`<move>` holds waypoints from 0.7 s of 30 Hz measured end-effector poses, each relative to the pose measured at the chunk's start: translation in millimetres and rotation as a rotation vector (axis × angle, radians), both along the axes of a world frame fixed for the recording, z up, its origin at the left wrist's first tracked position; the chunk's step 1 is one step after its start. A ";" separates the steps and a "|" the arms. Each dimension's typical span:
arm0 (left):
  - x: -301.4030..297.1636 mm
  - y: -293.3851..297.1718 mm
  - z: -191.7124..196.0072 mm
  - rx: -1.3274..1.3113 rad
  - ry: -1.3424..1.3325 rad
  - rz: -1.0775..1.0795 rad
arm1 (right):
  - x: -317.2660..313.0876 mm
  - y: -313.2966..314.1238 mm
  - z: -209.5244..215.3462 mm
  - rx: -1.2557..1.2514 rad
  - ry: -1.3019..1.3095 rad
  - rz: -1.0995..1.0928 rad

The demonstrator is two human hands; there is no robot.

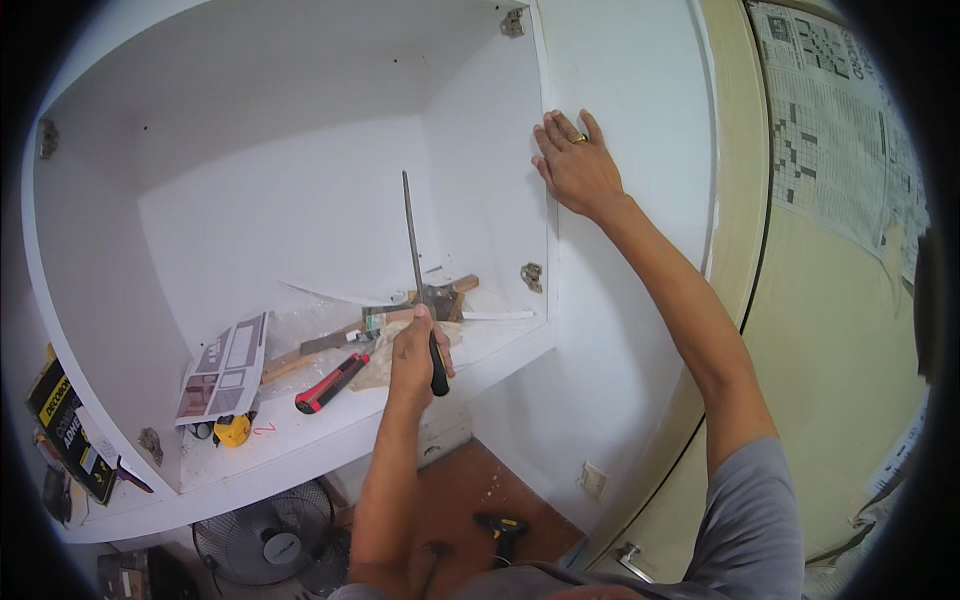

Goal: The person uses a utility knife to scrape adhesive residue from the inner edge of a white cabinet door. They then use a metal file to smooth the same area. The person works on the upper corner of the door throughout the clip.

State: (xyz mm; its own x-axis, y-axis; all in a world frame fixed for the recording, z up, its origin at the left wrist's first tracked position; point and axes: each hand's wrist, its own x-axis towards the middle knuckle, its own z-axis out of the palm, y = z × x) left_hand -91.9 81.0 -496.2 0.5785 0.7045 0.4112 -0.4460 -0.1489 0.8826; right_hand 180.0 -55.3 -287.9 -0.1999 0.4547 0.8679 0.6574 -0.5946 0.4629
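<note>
My left hand (412, 352) is closed around the black handle of a long screwdriver (413, 235). Its thin metal shaft points up in front of the open white cabinet (290, 200). My right hand (577, 165) lies flat with fingers spread on the white wall (630, 110), its fingertips at the cabinet's right edge. Below and left of the screwdriver, a red and black utility knife (333, 384) lies on the cabinet floor. Behind my left hand are a hammer (440, 298), partly hidden, and clear plastic wrapping (300, 315).
A yellow tape measure (233, 430) and a printed sheet (225, 370) lie at the cabinet's left. Metal hinges (532, 277) stick out from its sides. Beneath stand a fan (265, 535) and a cordless drill (502, 533). A cream door (830, 340) is at right.
</note>
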 end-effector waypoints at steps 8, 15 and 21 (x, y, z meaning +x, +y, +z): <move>-2.8 -6.2 1.9 0.129 0.025 0.028 | -3.4 -20.7 -38.3 -0.199 0.103 0.041; 25.0 -29.3 10.3 0.234 0.015 -0.036 | -8.8 -29.9 -32.7 -0.206 0.169 0.162; 40.5 -31.1 23.0 0.324 0.076 -0.081 | -8.1 -31.9 -28.4 -0.136 0.226 0.288</move>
State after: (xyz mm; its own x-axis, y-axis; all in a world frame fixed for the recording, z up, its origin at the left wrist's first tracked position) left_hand -51.4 49.9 -473.2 0.6648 0.4945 0.5600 -0.4030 -0.3937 0.8262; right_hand 171.9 -87.2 -316.4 -0.1468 0.5220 0.8402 0.8827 -0.3142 0.3494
